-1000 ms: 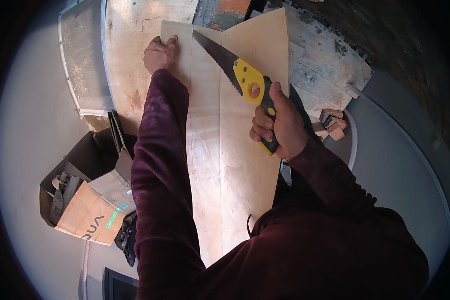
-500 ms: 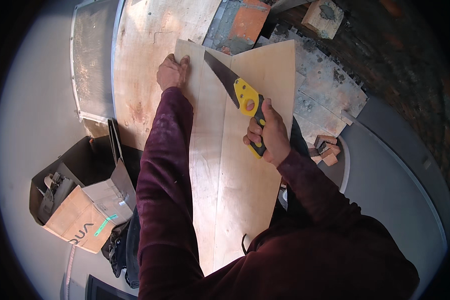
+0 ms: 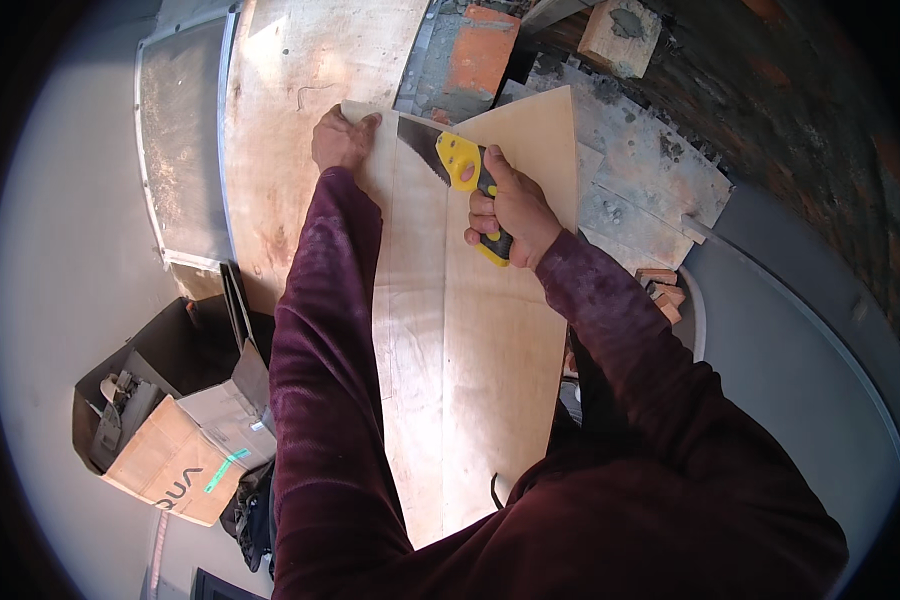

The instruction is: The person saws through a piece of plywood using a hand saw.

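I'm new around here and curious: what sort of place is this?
Likely a building or renovation site: a saw in the right hand, a large wooden board, and a grey-smeared orange brick beyond.

Between forearms, bodyward of right fingers (image 3: 482,222): bare plywood panel (image 3: 410,320), room to pass. Ahead-left: saw (image 3: 460,160) blocks the way to left fingers (image 3: 336,116), narrow gap at blade. Farther ahead: orange brick (image 3: 482,50); ahead-right, wooden block (image 3: 620,40).

A few large dark letters (image 3: 180,489) — printed ones — stand on the tan cardboard box (image 3: 158,450) at left.
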`<state>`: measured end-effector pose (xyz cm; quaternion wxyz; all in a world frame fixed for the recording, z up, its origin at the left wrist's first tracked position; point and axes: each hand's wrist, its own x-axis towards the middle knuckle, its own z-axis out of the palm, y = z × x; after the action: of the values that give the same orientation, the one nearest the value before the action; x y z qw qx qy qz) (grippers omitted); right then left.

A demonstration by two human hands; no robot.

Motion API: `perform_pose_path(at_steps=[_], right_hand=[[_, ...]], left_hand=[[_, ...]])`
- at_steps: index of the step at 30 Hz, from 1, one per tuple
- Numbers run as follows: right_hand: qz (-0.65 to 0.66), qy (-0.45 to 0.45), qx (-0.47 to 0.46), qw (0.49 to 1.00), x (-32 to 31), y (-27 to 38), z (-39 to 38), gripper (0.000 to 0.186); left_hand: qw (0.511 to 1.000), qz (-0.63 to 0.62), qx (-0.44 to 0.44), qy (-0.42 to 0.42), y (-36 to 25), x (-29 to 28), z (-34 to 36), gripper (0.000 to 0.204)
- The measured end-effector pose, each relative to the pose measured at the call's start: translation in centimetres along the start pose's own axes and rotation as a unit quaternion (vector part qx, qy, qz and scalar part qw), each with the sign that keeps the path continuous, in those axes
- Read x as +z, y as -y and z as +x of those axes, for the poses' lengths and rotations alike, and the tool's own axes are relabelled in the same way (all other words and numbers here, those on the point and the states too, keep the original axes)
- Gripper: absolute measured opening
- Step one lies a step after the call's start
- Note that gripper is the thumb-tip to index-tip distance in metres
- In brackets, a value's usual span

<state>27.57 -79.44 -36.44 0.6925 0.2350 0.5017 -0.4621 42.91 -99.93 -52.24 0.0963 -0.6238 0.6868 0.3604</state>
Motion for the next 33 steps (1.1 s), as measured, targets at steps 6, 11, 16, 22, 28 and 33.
perform_pose_path(at_steps=[6, 11, 16, 22, 28, 33], right_hand=[[-0.007, 0.003, -0.014, 1.000, -2.4, -2.5, -9.6, 0.046], [-0.010, -0.013, -0.029, 0.999, -1.5, -2.1, 1.4, 0.045], [-0.027, 0.011, -0.016, 0.999, -1.7, -2.5, -5.4, 0.045], [-0.004, -0.003, -0.044, 0.999, -1.7, -2.4, 1.6, 0.043], [-0.034, 0.007, -0.023, 0.999, -1.3, -3.1, -5.6, 0.046], [0.036, -0.005, -0.028, 0.999, 0.0, -4.0, 0.7, 0.048]], left_hand=[[1.000, 0.016, -0.002, -0.026, 1.1, -1.4, 0.0, 0.044], [0.999, 0.002, 0.019, -0.029, -0.1, 1.8, 0.8, 0.045], [0.997, -0.040, 0.012, -0.057, 1.7, -1.4, 0.3, 0.044], [0.998, -0.005, 0.033, -0.060, -0.8, 0.7, -0.8, 0.043], [0.995, 0.001, 0.021, -0.095, 1.2, -1.8, -0.8, 0.039], [0.996, 0.013, 0.005, -0.093, -0.9, -1.3, -1.5, 0.039]])
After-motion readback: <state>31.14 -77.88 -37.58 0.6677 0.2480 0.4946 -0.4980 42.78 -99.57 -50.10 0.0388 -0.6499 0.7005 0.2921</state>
